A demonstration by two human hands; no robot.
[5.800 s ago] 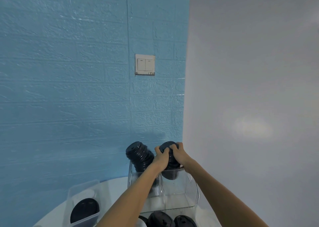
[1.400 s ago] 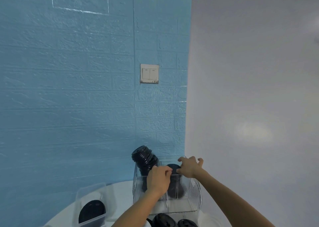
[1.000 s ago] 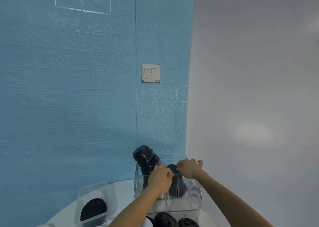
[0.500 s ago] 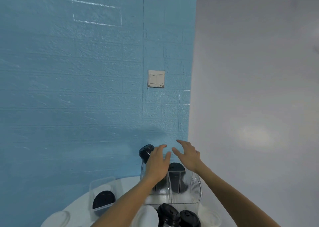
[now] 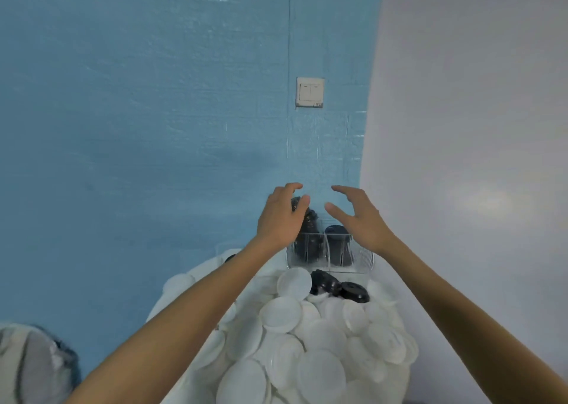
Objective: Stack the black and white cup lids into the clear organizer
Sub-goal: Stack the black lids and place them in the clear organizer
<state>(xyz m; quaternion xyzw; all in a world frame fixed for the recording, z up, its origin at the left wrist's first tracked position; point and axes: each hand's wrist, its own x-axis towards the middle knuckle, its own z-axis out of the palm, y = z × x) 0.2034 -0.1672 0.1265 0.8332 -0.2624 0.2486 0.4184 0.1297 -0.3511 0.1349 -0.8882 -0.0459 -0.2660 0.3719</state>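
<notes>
The clear organizer (image 5: 365,259) stands at the far edge of a white round table, against the wall corner. Its left slot holds a tall stack of black lids (image 5: 310,234) that leans out over the rim. A shorter black stack (image 5: 337,244) fills the right slot. My left hand (image 5: 281,216) hovers in front of the tall stack with loosely bent fingers, holding nothing. My right hand (image 5: 358,216) hovers above the short stack, fingers spread and empty. Two loose black lids (image 5: 353,291) lie just in front of the organizer. Several white lids (image 5: 307,342) cover the table.
A second clear container (image 5: 222,254) sits left of the organizer, mostly hidden by my left forearm. The blue wall with a light switch (image 5: 309,91) is behind, a grey wall on the right. A grey-white object (image 5: 30,366) lies at the lower left.
Both hands have let go of the stacks and risen above the organizer with fingers spread. The view has tilted down, so the pile of white lids now shows.
</notes>
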